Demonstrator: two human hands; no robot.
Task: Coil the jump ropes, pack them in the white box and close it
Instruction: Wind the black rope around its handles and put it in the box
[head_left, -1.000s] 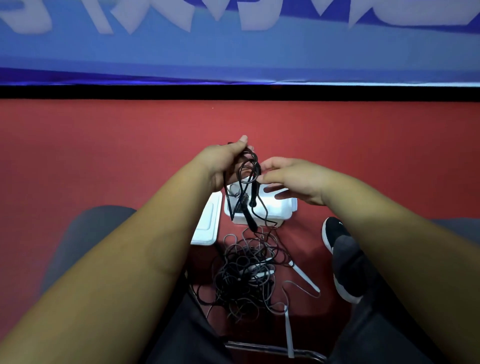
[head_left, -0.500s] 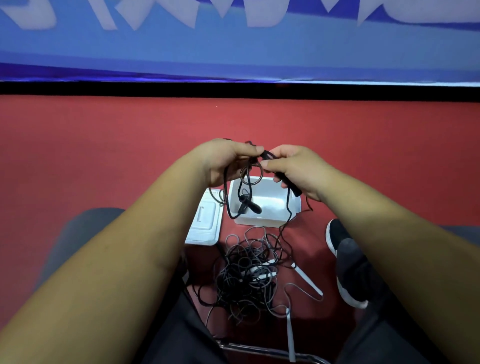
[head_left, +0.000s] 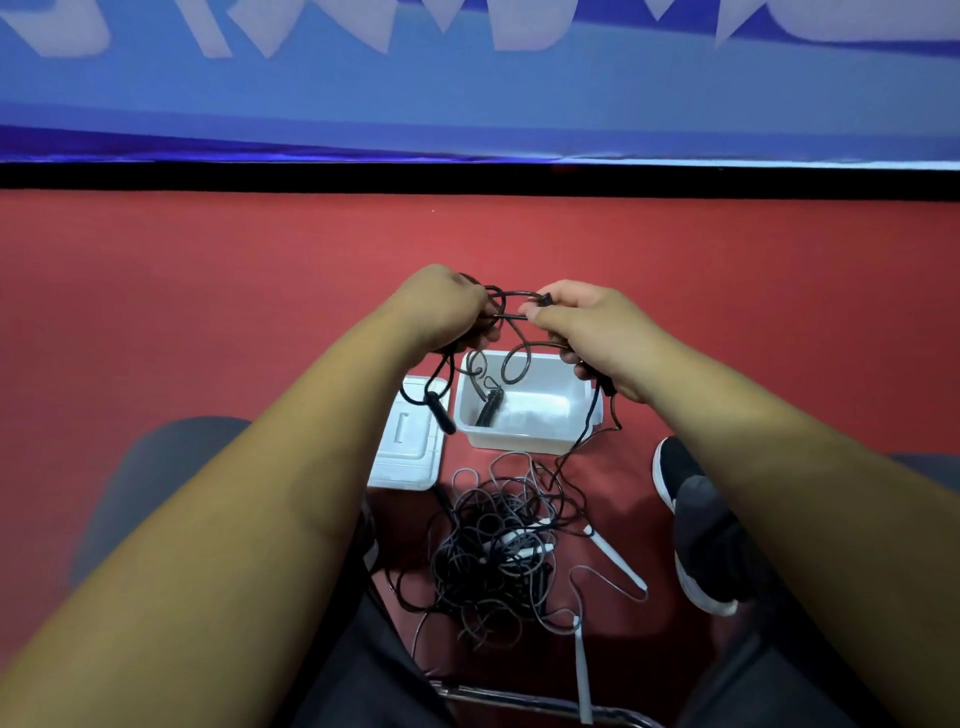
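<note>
I hold a black jump rope in the air above the open white box. My left hand grips its loops on the left. My right hand pinches the cord at the top and holds one black handle in the palm. Another black handle dangles below my left hand, over the box lid. A third black handle hangs into the box. A tangled heap of ropes with white handles lies on the red floor in front of the box.
The red floor runs to a black strip and a blue wall. My shoe sits right of the heap. A metal chair bar crosses the bottom, and my legs flank the heap.
My hands have moved apart, stretching the cord between them. The right hand shifted right with its handle. One dangling handle swung left over the lid.
</note>
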